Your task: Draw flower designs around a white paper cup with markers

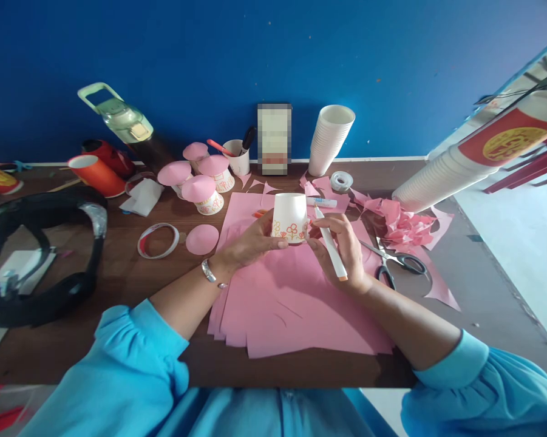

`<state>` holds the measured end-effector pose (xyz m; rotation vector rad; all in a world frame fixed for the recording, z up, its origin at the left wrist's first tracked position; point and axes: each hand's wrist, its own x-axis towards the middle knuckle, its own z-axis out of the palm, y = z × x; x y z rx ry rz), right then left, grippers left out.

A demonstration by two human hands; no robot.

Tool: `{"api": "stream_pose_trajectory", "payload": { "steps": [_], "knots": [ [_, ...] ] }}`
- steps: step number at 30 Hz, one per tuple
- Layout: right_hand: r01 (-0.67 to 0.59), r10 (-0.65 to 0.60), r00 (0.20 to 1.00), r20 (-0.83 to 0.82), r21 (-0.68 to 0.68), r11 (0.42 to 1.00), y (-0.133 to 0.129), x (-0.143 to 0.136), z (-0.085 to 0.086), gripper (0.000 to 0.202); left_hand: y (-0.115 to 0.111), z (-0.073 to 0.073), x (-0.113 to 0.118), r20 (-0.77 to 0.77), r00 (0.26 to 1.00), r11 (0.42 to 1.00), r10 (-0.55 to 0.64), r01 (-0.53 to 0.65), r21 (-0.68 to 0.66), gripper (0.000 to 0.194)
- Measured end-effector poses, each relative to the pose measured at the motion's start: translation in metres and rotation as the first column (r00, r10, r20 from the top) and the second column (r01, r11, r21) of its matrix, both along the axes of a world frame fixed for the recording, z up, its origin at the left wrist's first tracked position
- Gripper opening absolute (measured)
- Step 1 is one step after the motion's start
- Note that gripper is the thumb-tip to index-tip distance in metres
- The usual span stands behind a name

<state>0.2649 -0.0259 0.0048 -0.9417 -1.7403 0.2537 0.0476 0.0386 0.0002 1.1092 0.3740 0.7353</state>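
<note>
An upside-down white paper cup [290, 209] with orange and red flower drawings round its lower part is held above a stack of pink paper [291, 315]. My left hand [252, 243] grips the cup from the left, thumb at its lower edge. At the cup's right side, my right hand [343, 252] has its fingers closed round a white marker [331, 249] with an orange end pointing down towards me. The right fingertips are close to the cup; whether they touch it is hard to tell. Behind the cup lies a white capped tube [322, 202].
Several decorated cups with pink cone tops [201, 189] stand back left, near a pen cup [238, 159] and bottle [132, 127]. Tape [158, 241] and a pink disc [202, 240] lie left. Scissors [386, 267], paper scraps [410, 224] and stacked cups [446, 173] are right.
</note>
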Motion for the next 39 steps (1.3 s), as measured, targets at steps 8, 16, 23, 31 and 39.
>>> {"api": "stream_pose_trajectory", "payload": {
  "steps": [8, 16, 23, 31, 39],
  "knots": [
    [0.049, -0.049, 0.999, 0.005, 0.013, 0.999, 0.0015, -0.001, -0.0011, 0.032, -0.0005, 0.0036, 0.0005, 0.009, 0.999, 0.999, -0.038, 0.038, -0.003, 0.05],
    [0.051, -0.052, 0.997, 0.06, 0.025, 0.998, 0.0003, -0.0041, -0.0018, 0.033, -0.0017, 0.0024, -0.003, -0.004, 0.989, 0.989, -0.147, 0.147, 0.005, 0.052],
    [0.036, -0.041, 0.993, 0.108, 0.054, 0.998, -0.0001, -0.0069, -0.0048, 0.034, -0.0028, 0.0037, -0.001, -0.117, 0.993, 1.0, -0.027, 0.026, -0.004, 0.049],
    [0.046, -0.055, 0.989, 0.137, 0.065, 0.997, 0.0005, -0.0051, -0.0041, 0.034, -0.0024, 0.0013, -0.0037, -0.072, 0.995, 0.998, -0.063, 0.063, 0.002, 0.058],
    [0.025, -0.031, 0.993, 0.114, 0.047, 0.999, -0.0004, -0.0053, -0.0036, 0.04, -0.0065, 0.006, -0.0017, 0.002, 0.999, 0.998, -0.049, 0.049, 0.035, 0.058]
  ]
}}
